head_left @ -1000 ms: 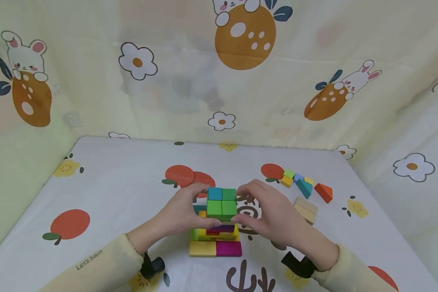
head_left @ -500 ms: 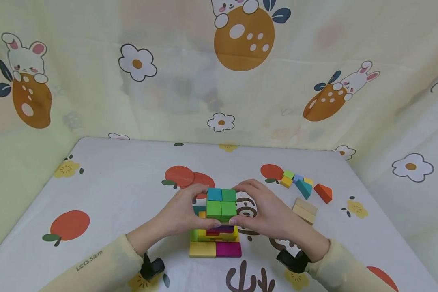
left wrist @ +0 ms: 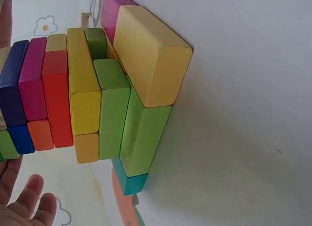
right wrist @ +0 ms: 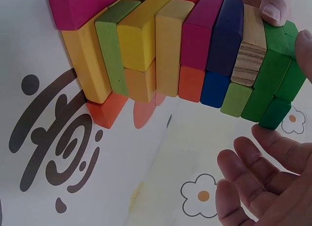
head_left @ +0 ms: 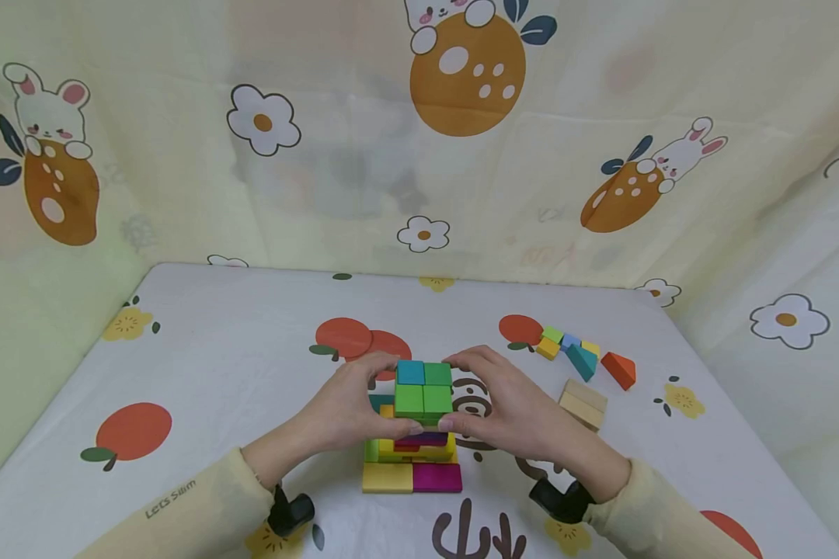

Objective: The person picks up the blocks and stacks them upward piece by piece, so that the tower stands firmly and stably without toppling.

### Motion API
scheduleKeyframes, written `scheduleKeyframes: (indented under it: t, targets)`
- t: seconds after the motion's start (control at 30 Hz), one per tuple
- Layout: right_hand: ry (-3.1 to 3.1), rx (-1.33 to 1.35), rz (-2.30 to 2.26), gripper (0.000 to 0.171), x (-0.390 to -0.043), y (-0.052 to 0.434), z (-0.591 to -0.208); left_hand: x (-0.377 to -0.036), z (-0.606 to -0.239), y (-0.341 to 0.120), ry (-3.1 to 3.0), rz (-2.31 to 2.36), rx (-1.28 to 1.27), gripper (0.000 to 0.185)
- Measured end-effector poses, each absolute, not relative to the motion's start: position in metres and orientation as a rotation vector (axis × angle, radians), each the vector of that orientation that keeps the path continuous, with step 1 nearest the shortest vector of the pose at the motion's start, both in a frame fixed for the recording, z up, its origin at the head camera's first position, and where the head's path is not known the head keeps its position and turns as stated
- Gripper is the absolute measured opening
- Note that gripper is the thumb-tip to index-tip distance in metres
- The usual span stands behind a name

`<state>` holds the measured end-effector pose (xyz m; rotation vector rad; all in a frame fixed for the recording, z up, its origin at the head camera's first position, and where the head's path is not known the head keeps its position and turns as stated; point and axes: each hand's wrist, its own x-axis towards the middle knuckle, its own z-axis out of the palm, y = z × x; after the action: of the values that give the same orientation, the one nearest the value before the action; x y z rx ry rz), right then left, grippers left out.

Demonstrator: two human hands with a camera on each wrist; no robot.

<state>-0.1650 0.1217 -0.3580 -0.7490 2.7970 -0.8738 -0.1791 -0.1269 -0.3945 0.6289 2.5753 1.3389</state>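
A tower of coloured wooden building blocks (head_left: 412, 478) stands on the table at centre. At its top sit green blocks (head_left: 423, 401) and a blue cube (head_left: 411, 373). My left hand (head_left: 346, 404) pinches this top layer from the left, thumb in front and index finger behind. From the right, my right hand (head_left: 513, 407) pinches the same layer likewise. The right wrist view shows its index fingertip under a dark green cube (right wrist: 275, 113), the other fingers spread loose. Lower down, the left wrist view shows yellow (left wrist: 84, 84), red (left wrist: 57, 99) and light green blocks (left wrist: 112, 109).
Several small blocks lie at the back right, among them a teal triangle (head_left: 583, 362) and an orange-red triangle (head_left: 619, 370). Natural wood blocks (head_left: 583, 404) lie closer, beyond my right hand. A printed cloth (head_left: 217, 349) covers the table, and a patterned curtain (head_left: 335, 194) hangs behind.
My right hand has moved slightly left, and its fingers have closed in on the top blocks. My left hand and the tower have stayed in place.
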Motion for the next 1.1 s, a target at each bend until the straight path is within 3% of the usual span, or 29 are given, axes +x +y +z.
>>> scheduleKeyframes:
  t: [0.2,0.4,0.63,0.8,1.1]
  targets:
    - [2.818,-0.773,-0.876,0.065,-0.165,0.125,-0.357,-0.179,-0.393,-0.126,2.576,1.327,0.614,0.070]
    - [2.940,-0.848,-0.919,0.039,-0.171,0.133,-0.350,-0.179,-0.391,-0.126,2.593,1.308,0.590,0.072]
    - [3.066,-0.561,-0.965,0.038,-0.222,0.191,-0.338,-0.178,-0.389,-0.129,2.634,1.284,0.544,0.076]
    - [2.998,-0.230,-0.794,0.046,-0.268,0.248,-0.361,-0.178,-0.388,-0.128,2.639,1.278,0.528,0.077]
    - [2.913,-0.194,-0.296,0.041,-0.307,0.287,-0.414,-0.177,-0.391,-0.125,2.596,1.312,0.552,0.075]
